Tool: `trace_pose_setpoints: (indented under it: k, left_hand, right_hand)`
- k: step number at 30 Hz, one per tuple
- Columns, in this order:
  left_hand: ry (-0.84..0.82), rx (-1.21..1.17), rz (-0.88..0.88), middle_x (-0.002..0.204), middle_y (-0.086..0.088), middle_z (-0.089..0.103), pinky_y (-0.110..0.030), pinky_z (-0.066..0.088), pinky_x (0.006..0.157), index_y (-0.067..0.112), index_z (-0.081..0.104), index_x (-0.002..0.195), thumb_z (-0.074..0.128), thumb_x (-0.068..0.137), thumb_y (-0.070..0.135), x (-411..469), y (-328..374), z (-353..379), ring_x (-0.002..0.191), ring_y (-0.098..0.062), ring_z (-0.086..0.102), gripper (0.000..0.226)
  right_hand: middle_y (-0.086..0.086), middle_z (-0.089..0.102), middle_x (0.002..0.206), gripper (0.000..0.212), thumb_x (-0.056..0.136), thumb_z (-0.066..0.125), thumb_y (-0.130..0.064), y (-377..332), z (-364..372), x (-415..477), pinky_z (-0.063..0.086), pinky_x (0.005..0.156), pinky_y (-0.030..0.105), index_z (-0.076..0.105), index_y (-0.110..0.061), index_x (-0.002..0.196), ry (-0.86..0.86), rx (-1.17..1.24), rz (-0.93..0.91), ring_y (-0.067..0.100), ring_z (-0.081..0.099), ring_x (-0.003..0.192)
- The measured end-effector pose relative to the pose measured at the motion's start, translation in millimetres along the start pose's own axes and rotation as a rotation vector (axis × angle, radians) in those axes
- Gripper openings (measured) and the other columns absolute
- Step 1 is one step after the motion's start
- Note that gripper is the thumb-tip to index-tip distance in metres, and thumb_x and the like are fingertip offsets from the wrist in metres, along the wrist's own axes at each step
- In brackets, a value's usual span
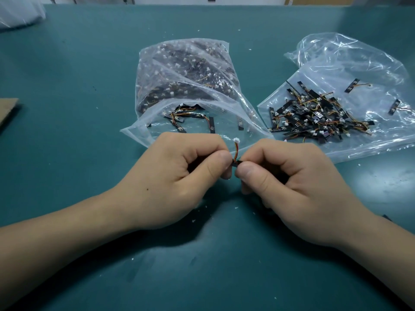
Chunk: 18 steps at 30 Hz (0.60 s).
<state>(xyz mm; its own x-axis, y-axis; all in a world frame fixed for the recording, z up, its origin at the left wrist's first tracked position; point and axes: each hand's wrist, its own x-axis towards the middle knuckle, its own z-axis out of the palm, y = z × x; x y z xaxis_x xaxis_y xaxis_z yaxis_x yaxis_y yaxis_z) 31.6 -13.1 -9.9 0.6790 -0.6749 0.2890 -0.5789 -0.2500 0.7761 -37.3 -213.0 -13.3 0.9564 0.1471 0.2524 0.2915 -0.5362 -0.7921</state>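
- Pinching a black strip [236, 163] at both ends, I held it just above the desk [89, 63], in the middle and close in front of me.
- My left grip [179, 176] was curled tight on the strip's left end, thumb on top and forefinger behind.
- My right grip [292, 187] was clamped on the right end in the same way, and the two thumb tips almost met.
- My fingers hid most of the strip, so only a short dark piece showed between the thumbs.
- Its wires [235, 151], red and yellow, rose from that piece to a white plug [236, 139], which stood free above my knuckles.
- Just beyond my hands lay a clear bag [186, 75] stuffed with the same strips, its mouth open toward me and a few strips loose near the opening.
- To its right a second bag [336, 70] lay flat, with a heap [314, 115] of strips on it and a few more lying apart.
- A piece of cardboard [7, 111] sat at the desk's left edge.
- White crumbs [237, 207] were scattered over the desk.
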Motion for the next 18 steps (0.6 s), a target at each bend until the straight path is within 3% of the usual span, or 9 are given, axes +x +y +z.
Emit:
trace_pose_setpoints:
  k: [4,8,14,18]
  left_hand:
    - [0.013,-0.004,0.010,0.063,0.006,0.057,-0.026,0.041,0.058,0.030,0.062,0.076,0.054,0.101,0.027,-0.6,1.2,-0.3,0.061,-0.015,0.053,0.027]
    - [-0.004,-0.079,-0.007,0.062,-0.005,0.056,-0.037,0.042,0.057,0.022,0.067,0.079,0.052,0.096,0.032,-1.7,1.3,-1.6,0.059,-0.024,0.051,0.025]
    - [-0.002,-0.044,-0.009,0.060,-0.004,0.056,-0.037,0.043,0.058,0.022,0.068,0.079,0.052,0.095,0.029,-2.1,1.0,-1.2,0.059,-0.024,0.053,0.024]
    - [-0.003,-0.041,-0.008,0.059,-0.004,0.054,-0.028,0.040,0.055,0.024,0.063,0.072,0.051,0.093,0.030,-1.4,1.4,-1.4,0.057,-0.018,0.049,0.025]
  right_hand:
    - [-0.005,0.068,0.069,0.021,0.101,0.056,-0.028,0.0,-0.1,0.7,0.041,0.053,0.017,0.071,-0.019,0.089,-0.025,0.019,0.017,0.011,0.059,0.054]
    - [-0.005,0.068,0.069,0.022,0.102,0.055,-0.029,-0.2,0.1,0.3,0.041,0.053,0.019,0.069,-0.020,0.087,-0.007,0.013,0.009,0.014,0.058,0.054]
    - [-0.009,0.069,0.068,0.022,0.102,0.054,-0.024,0.1,-1.4,1.5,0.040,0.056,0.016,0.069,-0.019,0.087,-0.044,0.050,0.024,0.011,0.060,0.056]
    - [-0.008,0.069,0.069,0.021,0.101,0.055,-0.031,-0.8,-0.6,1.8,0.041,0.056,0.017,0.065,-0.021,0.085,-0.052,0.030,0.014,0.012,0.059,0.056]
